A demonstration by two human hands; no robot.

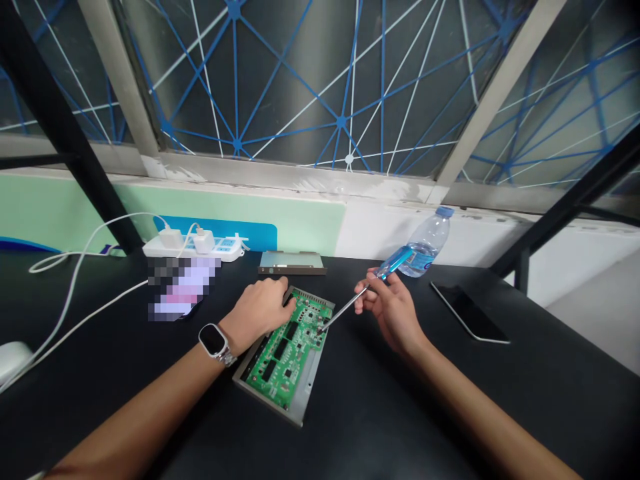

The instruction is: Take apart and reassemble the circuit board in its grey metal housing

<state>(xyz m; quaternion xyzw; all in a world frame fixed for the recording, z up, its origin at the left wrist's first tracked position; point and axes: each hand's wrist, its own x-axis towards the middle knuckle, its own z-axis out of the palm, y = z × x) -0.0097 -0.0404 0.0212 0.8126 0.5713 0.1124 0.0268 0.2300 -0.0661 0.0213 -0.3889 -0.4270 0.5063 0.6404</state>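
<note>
A green circuit board (283, 353) lies in a shallow grey metal tray (306, 390) on the black desk, turned at a slant. My left hand (261, 305), with a watch (214, 341) at its wrist, grips the tray's upper left edge; its thumb reaches over the board and some fingertips are hidden. Between the fingers of my right hand (393, 308) is a screwdriver (349, 306) with a translucent blue handle. Its thin shaft slants down to the left, and the tip meets the board near its right edge.
Behind the board lies a flat metal cover (293, 263). A water bottle (428, 243) stands at the back right, near a dark phone (469, 312). At the left are a power strip (227, 250) with white cables, a pixelated phone (186, 293) and a white mouse (14, 363).
</note>
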